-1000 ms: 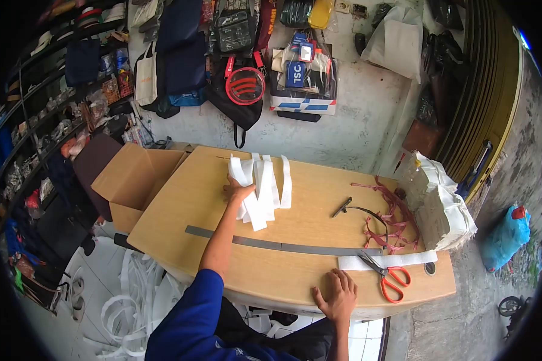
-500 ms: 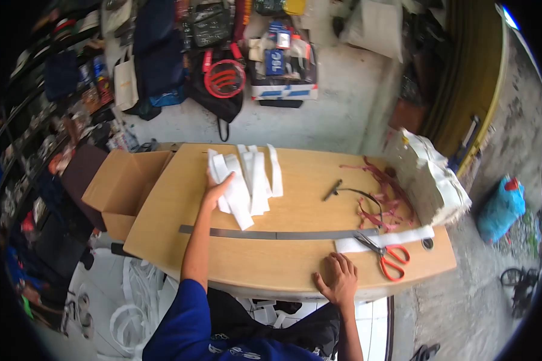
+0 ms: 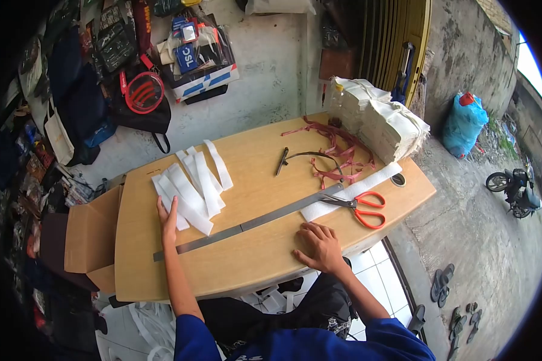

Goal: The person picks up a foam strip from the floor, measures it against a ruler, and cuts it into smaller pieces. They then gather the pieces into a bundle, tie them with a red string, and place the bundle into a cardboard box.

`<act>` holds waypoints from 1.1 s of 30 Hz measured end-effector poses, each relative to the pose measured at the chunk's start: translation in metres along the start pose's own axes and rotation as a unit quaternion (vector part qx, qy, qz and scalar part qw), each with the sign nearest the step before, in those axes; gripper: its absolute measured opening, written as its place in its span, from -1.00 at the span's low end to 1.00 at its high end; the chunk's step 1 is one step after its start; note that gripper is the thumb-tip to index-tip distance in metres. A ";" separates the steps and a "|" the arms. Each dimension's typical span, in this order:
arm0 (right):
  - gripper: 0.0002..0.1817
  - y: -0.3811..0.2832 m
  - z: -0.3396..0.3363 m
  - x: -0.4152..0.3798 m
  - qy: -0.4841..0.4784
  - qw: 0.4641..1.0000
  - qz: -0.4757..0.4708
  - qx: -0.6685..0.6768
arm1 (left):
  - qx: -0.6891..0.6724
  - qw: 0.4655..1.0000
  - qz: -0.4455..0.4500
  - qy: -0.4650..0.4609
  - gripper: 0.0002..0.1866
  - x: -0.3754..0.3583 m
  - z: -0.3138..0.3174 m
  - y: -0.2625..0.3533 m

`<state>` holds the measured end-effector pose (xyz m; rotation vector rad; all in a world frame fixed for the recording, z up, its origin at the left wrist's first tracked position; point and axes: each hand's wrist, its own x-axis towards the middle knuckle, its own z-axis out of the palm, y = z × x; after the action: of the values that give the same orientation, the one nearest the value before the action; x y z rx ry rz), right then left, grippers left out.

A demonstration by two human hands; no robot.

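Note:
Several white fabric strips [image 3: 190, 195] lie fanned and overlapping on the left part of the table. My left hand [image 3: 168, 221] is at their left edge, touching the outer strips, thumb and fingers apart. My right hand [image 3: 320, 246] rests on the table near its front edge, fingers spread and nothing in it. Just beyond it are scissors [image 3: 358, 207] with orange handles, their blades partly open. They lie across a longer white strip [image 3: 325, 209]. A long grey metal ruler [image 3: 253, 224] stretches between my hands.
Reddish fabric scraps [image 3: 337, 144] and a black cord-like piece [image 3: 282, 161] lie at the back right, beside a bulky white bundle [image 3: 382, 117]. A dark ring-shaped roll [image 3: 398, 179] sits near the right edge. An open cardboard box [image 3: 93, 234] stands left of the table [image 3: 265, 259].
The view has swung to the right. My left hand has slid down along the strips' left edge, and its thumb covers less of them. My right hand stays on the table.

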<state>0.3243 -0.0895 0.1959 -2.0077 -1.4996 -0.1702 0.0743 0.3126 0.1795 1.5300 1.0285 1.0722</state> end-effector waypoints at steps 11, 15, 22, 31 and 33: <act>-0.50 -0.073 0.081 0.152 -0.038 0.958 -0.044 0.282 | -0.115 0.992 0.016 0.058 -0.09 0.011 0.002 -0.022; -0.35 -0.081 0.168 0.214 0.009 0.972 -0.003 0.236 | -0.141 0.988 0.025 0.057 -0.12 0.005 -0.001 -0.022; -0.30 -0.147 0.183 0.224 0.071 0.985 -0.083 0.131 | -0.185 0.978 0.071 0.064 -0.09 0.016 0.009 -0.020; -0.25 -0.171 0.198 0.252 -0.100 0.971 -0.065 0.207 | -0.169 0.981 0.049 0.077 -0.72 0.015 -0.002 -0.016; -0.26 -0.164 0.198 0.257 -0.082 0.966 -0.072 0.234 | -0.316 0.947 0.001 0.065 -0.74 0.013 -0.001 -0.011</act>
<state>0.2149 0.2563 0.2182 -1.5663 -1.6093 0.2767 0.0752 0.3271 0.1708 0.9489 0.6680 1.3559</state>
